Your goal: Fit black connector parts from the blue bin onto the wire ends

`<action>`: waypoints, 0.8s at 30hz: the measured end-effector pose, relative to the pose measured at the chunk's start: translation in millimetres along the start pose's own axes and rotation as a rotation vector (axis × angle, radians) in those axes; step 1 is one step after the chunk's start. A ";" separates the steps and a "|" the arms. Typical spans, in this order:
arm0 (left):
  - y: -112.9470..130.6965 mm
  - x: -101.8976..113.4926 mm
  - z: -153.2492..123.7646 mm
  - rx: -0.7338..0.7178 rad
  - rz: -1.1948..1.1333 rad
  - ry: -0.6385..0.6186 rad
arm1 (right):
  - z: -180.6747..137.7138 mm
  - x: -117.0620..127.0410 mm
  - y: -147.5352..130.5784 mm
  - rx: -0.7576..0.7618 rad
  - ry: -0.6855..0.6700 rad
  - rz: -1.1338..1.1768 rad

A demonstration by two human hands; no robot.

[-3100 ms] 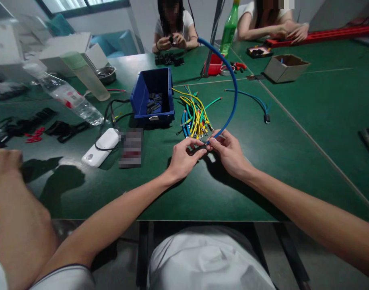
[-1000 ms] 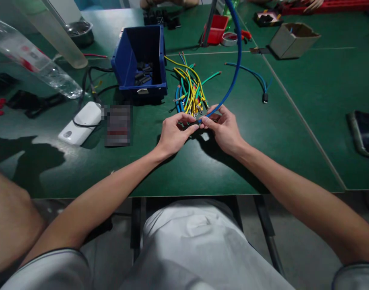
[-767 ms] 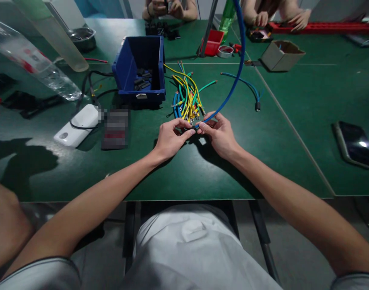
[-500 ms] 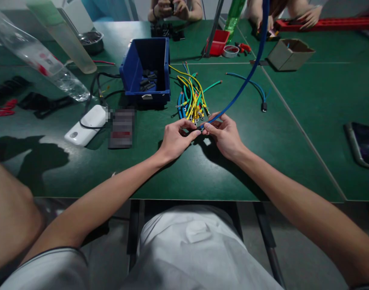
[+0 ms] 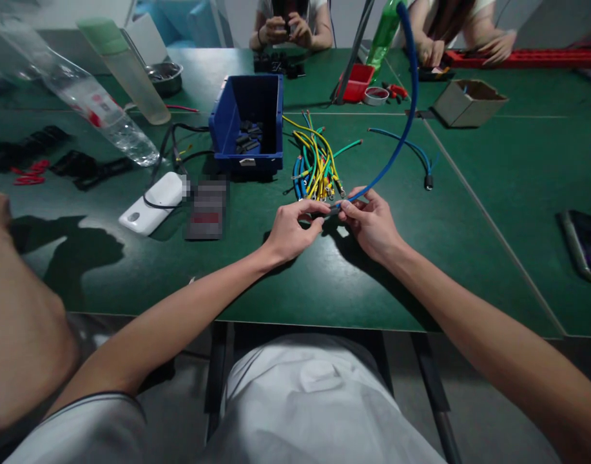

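Note:
My right hand (image 5: 371, 222) pinches the near end of a long blue cable (image 5: 405, 122) that arcs up and away over the green table (image 5: 469, 212). Thumb and forefinger of my left hand (image 5: 291, 231) are closed on a small dark piece (image 5: 324, 212) at that same cable end. The two hands meet fingertip to fingertip. Just beyond them lies a bundle of yellow, green and blue wires (image 5: 314, 164) with metal lugs. A blue bin (image 5: 249, 122) with black parts stands behind the bundle.
A white device (image 5: 153, 203) with a black cord, a lying water bottle (image 5: 95, 106), a pale bottle (image 5: 125, 67) and black parts (image 5: 82, 169) are at left. Another blue wire (image 5: 408, 154), a cardboard box (image 5: 469, 102), a red tray (image 5: 356, 82) and a phone (image 5: 588, 241) lie right. Two people work across the table; another arm (image 5: 19, 303) is near left.
The view shifted slightly as my head moved. My hands stay together on the blue cable's end, and the cable's free arc has swung a little to the right.

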State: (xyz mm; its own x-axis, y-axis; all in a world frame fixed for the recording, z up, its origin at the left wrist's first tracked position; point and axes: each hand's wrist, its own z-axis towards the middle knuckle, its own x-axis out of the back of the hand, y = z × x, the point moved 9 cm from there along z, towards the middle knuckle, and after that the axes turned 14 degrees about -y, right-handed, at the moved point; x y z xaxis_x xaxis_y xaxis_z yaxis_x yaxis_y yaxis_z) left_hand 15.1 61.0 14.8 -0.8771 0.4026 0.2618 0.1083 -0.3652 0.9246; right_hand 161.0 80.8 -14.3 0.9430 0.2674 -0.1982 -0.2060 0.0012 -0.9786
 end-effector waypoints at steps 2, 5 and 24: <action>-0.6 -0.5 0.3 -0.004 -0.030 -0.009 | 0.1 0.1 -0.3 -0.002 -0.001 0.001; -4.0 -0.3 0.8 0.009 -0.079 -0.007 | 0.3 0.7 0.4 -0.015 0.007 0.007; -17.5 8.7 2.2 0.004 -0.146 0.107 | -3.1 -3.9 1.4 -0.033 0.063 0.095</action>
State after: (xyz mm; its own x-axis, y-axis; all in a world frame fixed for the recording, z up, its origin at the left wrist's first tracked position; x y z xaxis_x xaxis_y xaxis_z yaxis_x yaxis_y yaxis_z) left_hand 6.6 72.7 1.5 -0.9285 0.3594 0.0939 -0.0223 -0.3062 0.9517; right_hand 157.9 76.7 -15.1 0.9343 0.2034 -0.2926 -0.2879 -0.0533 -0.9562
